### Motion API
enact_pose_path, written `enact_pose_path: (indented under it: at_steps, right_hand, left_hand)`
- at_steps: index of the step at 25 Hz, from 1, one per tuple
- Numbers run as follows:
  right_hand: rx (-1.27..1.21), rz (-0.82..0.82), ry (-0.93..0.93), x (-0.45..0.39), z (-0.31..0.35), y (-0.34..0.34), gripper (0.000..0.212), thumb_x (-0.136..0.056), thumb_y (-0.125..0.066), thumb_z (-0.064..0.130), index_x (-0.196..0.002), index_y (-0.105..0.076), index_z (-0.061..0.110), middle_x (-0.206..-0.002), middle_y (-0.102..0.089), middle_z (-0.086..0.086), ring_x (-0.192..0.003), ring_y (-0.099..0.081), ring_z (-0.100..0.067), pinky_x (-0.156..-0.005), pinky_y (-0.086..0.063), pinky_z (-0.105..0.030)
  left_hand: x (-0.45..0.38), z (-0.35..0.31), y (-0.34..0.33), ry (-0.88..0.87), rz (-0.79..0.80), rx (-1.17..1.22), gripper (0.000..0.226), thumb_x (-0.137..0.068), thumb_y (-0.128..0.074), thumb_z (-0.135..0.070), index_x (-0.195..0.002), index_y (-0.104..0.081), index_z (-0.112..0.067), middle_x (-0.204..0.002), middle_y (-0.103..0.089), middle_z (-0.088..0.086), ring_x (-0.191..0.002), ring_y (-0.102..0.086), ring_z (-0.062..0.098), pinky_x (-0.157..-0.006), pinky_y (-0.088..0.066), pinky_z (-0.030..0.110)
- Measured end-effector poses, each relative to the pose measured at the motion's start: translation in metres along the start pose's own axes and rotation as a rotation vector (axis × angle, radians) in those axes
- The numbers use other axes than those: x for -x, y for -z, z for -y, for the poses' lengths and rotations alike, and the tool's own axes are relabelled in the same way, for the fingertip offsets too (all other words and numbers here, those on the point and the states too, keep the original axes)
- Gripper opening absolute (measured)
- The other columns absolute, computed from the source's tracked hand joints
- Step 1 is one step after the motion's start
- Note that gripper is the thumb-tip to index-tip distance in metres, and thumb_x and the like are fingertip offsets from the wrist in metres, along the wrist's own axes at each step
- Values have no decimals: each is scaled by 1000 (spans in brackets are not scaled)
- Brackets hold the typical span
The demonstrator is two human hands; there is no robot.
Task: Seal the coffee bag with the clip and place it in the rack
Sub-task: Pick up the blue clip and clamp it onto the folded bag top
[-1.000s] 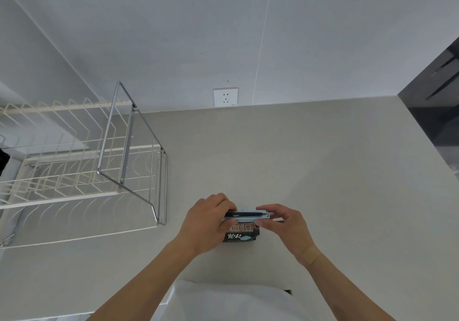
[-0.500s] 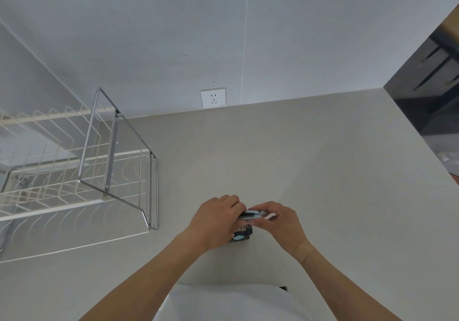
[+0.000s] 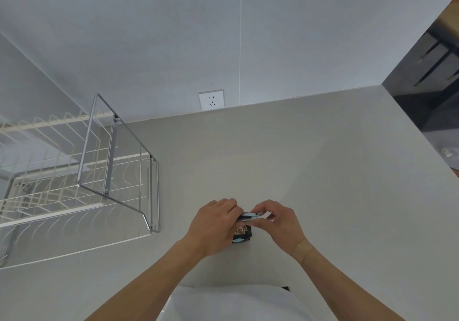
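The left hand [image 3: 213,224] has its grip closed around the top of the coffee bag [image 3: 242,235], which stands on the table [image 3: 323,184]; the right hand [image 3: 278,221] pinches the pale clip [image 3: 250,216] across the folded top. If the fold slips from either pinch, the clip may close crookedly and leave a gap. Farther left, the rack [image 3: 116,171] stands well apart.

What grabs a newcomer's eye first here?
Both hands, the left hand and right hand, meet low at centre over a small dark coffee bag, pinching a pale clip along its top. To the left stands a big empty wire rack on the counter.
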State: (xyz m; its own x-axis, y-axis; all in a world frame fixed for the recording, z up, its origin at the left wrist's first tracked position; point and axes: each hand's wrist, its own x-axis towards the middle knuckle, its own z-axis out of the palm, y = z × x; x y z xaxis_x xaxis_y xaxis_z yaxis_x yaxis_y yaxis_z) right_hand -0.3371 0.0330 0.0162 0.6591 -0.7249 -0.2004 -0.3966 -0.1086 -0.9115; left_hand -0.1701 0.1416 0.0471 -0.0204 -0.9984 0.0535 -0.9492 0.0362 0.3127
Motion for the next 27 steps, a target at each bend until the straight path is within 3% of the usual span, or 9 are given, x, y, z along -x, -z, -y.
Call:
enact_pose_path:
  at_steps: [5, 9, 11, 15, 18, 21, 27]
  right_hand:
    - [37, 8, 11, 1, 1, -2, 19, -74, -81, 27, -77, -65, 38, -86, -71, 11, -85, -61, -7, -70, -46, -23]
    - [2, 32, -31, 2, 0, 2, 20, -71, -82, 30, -80, -70, 43, -90, -71, 23, -85, -63, -4, -71, -53, -28]
    - [-26, 63, -32, 3, 1, 3, 25, -70, -82, 31, -87, -73, 45, -96, -71, 26, -89, -64, -4, -75, -54, -30]
    - [-144, 29, -60, 2, 5, -2, 19, -69, -83, 25, -81, -77, 40, -89, -76, 16, -88, -68, -9, -80, -56, -47]
    - [-140, 1, -38, 3, 7, -8, 18, -71, -82, 26, -80, -76, 41, -90, -75, 18, -89, -67, -7, -76, -54, -39]
    - [-134, -21, -39, 5, 8, -11, 14, -71, -79, 32, -81, -76, 42, -91, -75, 20, -91, -67, -4, -75, -48, -25]
    - [-84, -19, -49, 0, 6, -14, 17, -70, -81, 32, -75, -74, 47, -89, -74, 19, -92, -63, -2, -75, -44, -21]
  left_hand:
    - [3, 2, -4, 3, -39, 6, 17, -92, -58, -31, -100, -65, -17, -87, -63, 0, -73, -59, 21, -60, -44, 30]
    - [2, 5, 4, 110, -71, 155, 27, -90, -59, -43, -111, -64, -27, -100, -66, -9, -90, -59, 13, -71, -44, 25]
    - [0, 4, 9, 142, -95, 204, 18, -88, -65, -37, -103, -68, -28, -96, -66, -10, -86, -59, 13, -68, -44, 24]
    - [-5, 0, 13, -20, -51, 1, 9, -82, -74, -23, -91, -72, -22, -84, -68, -4, -73, -60, 19, -60, -45, 29]
    - [-4, -1, 12, -31, -77, -49, 11, -78, -76, -13, -84, -70, -20, -80, -67, -3, -69, -59, 19, -57, -45, 29]
    - [-1, -3, 9, 34, -129, 78, 6, -85, -68, -10, -85, -68, -16, -80, -65, -1, -70, -58, 21, -57, -47, 32]
    - [5, -1, 2, 143, -191, 321, 11, -89, -61, -2, -87, -64, -12, -86, -64, -1, -78, -52, 13, -63, -48, 29]
